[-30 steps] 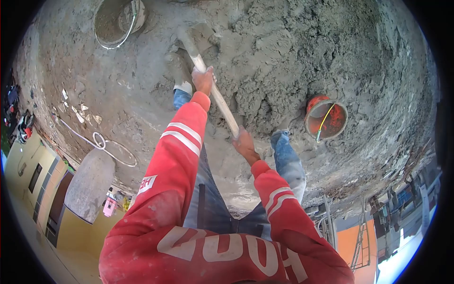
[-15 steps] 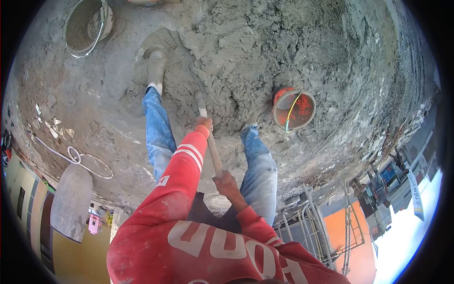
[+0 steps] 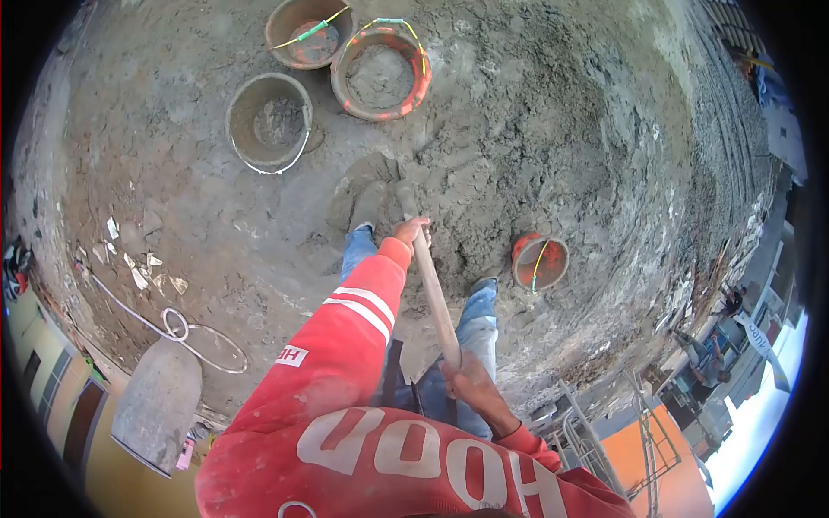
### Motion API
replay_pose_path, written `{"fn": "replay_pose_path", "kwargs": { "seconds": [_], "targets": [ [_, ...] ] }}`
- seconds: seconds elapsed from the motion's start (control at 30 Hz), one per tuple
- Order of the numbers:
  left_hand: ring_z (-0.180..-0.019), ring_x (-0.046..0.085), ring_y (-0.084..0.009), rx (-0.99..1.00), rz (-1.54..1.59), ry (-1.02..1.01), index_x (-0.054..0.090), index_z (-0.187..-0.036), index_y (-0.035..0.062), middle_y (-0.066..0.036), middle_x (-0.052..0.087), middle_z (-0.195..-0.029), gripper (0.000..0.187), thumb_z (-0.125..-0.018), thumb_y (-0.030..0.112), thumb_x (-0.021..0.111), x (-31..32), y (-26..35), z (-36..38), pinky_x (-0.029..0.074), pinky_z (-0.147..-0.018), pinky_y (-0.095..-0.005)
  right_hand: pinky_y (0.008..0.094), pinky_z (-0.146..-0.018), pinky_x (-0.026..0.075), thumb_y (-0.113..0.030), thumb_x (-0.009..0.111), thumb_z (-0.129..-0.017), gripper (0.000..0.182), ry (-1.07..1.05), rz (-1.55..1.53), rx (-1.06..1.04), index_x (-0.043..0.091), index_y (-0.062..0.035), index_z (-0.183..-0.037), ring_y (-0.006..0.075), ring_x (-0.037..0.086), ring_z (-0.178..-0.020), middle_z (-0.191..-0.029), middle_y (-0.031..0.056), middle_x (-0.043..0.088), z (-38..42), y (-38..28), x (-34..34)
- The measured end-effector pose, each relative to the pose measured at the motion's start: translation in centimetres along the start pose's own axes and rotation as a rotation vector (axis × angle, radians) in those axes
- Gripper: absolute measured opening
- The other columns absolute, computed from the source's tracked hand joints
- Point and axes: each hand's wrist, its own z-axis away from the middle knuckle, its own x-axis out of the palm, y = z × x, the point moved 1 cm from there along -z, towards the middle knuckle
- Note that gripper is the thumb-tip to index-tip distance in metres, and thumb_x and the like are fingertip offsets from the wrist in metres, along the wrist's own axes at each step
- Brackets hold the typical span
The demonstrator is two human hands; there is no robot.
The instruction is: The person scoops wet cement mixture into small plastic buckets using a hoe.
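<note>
My left hand [image 3: 413, 231] is wrapped round the upper part of a wooden handle [image 3: 436, 298], close to the wet mortar. Lower down, near my body, my right hand [image 3: 471, 380] grips the same handle towards its end. The far end of the tool [image 3: 406, 197] is coated grey, and its blade cannot be made out against the mortar. Grey mortar [image 3: 509, 147] spreads ahead of my hands. My mortar-covered boot [image 3: 370, 205] stands beside the tool's far end.
An orange bucket with a yellow handle [image 3: 541, 262] stands to the right. Ahead are a mortar-filled bucket [image 3: 380, 76], another bucket [image 3: 309, 34] and a grey bucket [image 3: 269, 123]. A hose [image 3: 211, 341] and grey board [image 3: 160, 401] lie left. Metal frames [image 3: 583, 440] stand lower right. A person [image 3: 712, 367] is far right.
The view has shifted left and forward, bringing more buckets into sight. Both hands have moved right in view, still holding the handle, and now sit further apart.
</note>
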Motion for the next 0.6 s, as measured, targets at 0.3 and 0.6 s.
{"fn": "replay_pose_path", "kwargs": {
  "seconds": [0.3, 0.6],
  "targets": [
    [-0.048, 0.055, -0.0159, 0.511, -0.235, 0.134, 0.056, -0.078, -0.0006, -0.007, 0.056, -0.065, 0.021, -0.074, 0.009, 0.073, 5.3, 14.7, 6.1, 0.047, -0.043, -0.0284, 0.0517, -0.075, 0.046, -0.027, 0.061, -0.088, 0.059, 0.242, 0.687, -0.399, 0.035, 0.0058, -0.128, 0.0488, 0.057, -0.087, -0.098, 0.0317, 0.060, -14.7, 5.6, 0.4],
    [-0.051, 0.057, -0.0175, 0.858, -0.361, 0.139, 0.054, -0.081, 0.0016, -0.006, 0.057, -0.064, 0.021, -0.075, 0.008, 0.073, 8.2, 24.3, 6.6, 0.049, -0.050, -0.0297, 0.0533, -0.075, 0.049, -0.027, 0.064, -0.083, 0.050, 0.474, 0.469, -0.404, 0.041, 0.0026, -0.117, 0.0434, 0.062, -0.086, -0.092, 0.0252, 0.063, -30.5, -1.7, 7.3]
  ]
}}
